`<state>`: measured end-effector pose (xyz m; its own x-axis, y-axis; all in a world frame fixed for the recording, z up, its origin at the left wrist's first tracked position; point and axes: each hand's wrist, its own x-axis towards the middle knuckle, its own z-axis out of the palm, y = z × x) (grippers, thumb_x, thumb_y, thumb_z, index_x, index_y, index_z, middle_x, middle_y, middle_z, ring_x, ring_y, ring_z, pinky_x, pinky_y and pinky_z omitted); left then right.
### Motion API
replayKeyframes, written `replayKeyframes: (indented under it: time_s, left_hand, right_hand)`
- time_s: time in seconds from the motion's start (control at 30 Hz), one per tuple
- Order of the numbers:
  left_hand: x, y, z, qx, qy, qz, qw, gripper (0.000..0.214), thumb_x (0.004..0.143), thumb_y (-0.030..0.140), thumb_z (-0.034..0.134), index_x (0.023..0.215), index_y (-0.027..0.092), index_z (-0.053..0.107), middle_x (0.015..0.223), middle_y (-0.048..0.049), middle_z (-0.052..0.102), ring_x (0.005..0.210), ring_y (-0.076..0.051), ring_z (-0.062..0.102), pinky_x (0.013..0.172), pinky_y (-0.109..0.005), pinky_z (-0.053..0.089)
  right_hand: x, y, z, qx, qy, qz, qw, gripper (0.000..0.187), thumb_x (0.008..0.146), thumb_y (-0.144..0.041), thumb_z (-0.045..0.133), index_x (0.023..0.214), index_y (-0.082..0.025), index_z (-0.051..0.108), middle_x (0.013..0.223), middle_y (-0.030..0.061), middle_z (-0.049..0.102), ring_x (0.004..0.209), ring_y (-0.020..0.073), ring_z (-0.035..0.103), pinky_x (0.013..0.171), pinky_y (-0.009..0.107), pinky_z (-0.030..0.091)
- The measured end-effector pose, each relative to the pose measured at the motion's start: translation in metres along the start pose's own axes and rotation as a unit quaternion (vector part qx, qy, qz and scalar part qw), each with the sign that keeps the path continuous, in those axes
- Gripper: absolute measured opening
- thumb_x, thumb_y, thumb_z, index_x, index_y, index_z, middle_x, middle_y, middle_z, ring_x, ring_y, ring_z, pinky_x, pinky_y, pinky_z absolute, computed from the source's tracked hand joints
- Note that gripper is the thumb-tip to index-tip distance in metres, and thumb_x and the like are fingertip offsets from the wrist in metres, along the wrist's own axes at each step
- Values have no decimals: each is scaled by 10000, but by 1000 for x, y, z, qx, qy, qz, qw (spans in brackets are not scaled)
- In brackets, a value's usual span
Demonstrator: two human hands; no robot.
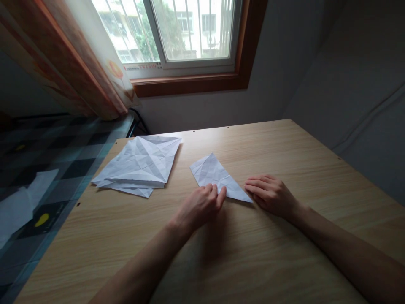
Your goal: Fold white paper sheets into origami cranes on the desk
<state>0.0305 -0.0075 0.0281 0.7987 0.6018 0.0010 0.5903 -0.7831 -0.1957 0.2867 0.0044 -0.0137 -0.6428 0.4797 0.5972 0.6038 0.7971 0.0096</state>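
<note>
And now, right of the paper stack (147, 159), the folded paper (215, 172) is touched by the left hand (202, 204); farther right, the right hand (271, 195) is placed. Whether either grip is closed can't be told. Edges are best aligned before creasing!

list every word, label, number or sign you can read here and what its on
None can be read with certainty.
Window frame: small red and dark lettering along its lower left, too blurred to read.
Checked cloth: faint marks beside the nearer yellow shape, too dim to tell whether they are letters.
Folded paper and paper stack: no writing visible.
</note>
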Motion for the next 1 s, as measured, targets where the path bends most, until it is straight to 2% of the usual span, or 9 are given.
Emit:
replayKeyframes:
  time_s: [0.17,0.3,0.4,0.53,0.6,0.67,0.77,0.83,1.0]
  left_hand:
    - [-2,-4,13,-6,66,-36,997,253,900,66,430,1108,100,569,804,-91,656,710,-212,636,597,-307,508]
    - [-2,-3,8,-158,238,-104,953,189,899,87,442,899,167,614,756,-42,677,694,-161,646,639,-267,522]
    - [1,3,-13,-395,376,-203,813,138,865,140,548,973,198,610,850,-28,713,742,-146,677,689,-262,548]
    - [6,7,-33,-708,377,-244,545,349,733,178,703,1043,206,547,737,29,672,624,-115,639,612,-245,552]
    - [9,6,-31,-768,352,-269,463,442,679,186,743,1065,197,528,730,39,652,603,-101,620,583,-232,543]
    - [11,3,-22,-790,319,-300,428,529,636,199,774,1092,184,507,735,40,638,608,-102,617,559,-225,538]
    - [11,-2,-4,-782,269,-343,446,580,623,190,769,1126,163,482,717,40,617,598,-114,616,538,-238,542]
    - [10,-6,5,-746,232,-374,499,564,668,187,729,1165,159,466,684,49,593,569,-124,614,527,-261,544]
    - [2,-13,21,-420,223,-344,810,302,825,196,594,1125,170,565,828,-55,682,730,-204,660,713,-394,556]
  right_hand:
    - [0,-4,-3,7,79,65,995,370,831,-61,499,1137,-200,652,986,85,738,906,219,676,815,378,537]
    - [-3,-6,-4,-7,118,61,991,474,851,-143,588,1310,-242,524,1094,93,693,1017,249,643,879,412,524]
    - [-10,-6,-3,-50,141,48,988,694,812,-317,707,1414,-293,361,1342,145,527,1218,346,520,964,534,463]
    - [-16,-7,-4,-104,120,8,987,744,792,-316,742,1391,-447,321,1420,81,446,1330,371,407,1048,628,339]
    - [-13,-8,-7,-130,119,-8,984,658,822,-211,704,1349,-459,398,1346,47,538,1340,340,408,1082,633,285]
    - [-7,-11,-10,-136,107,-16,985,550,857,-140,636,1313,-409,488,1271,31,621,1336,302,429,1115,603,257]
    - [2,-13,-11,-81,39,-60,994,402,910,-112,531,1266,-293,577,1206,33,686,1284,248,507,1117,507,323]
    - [6,-12,-8,-44,8,-87,995,328,928,-106,492,1199,-230,629,1159,42,713,1225,235,565,1078,460,393]
    - [8,-8,1,7,-39,-100,994,246,959,-130,464,1073,-154,681,1073,68,743,1024,206,678,939,375,527]
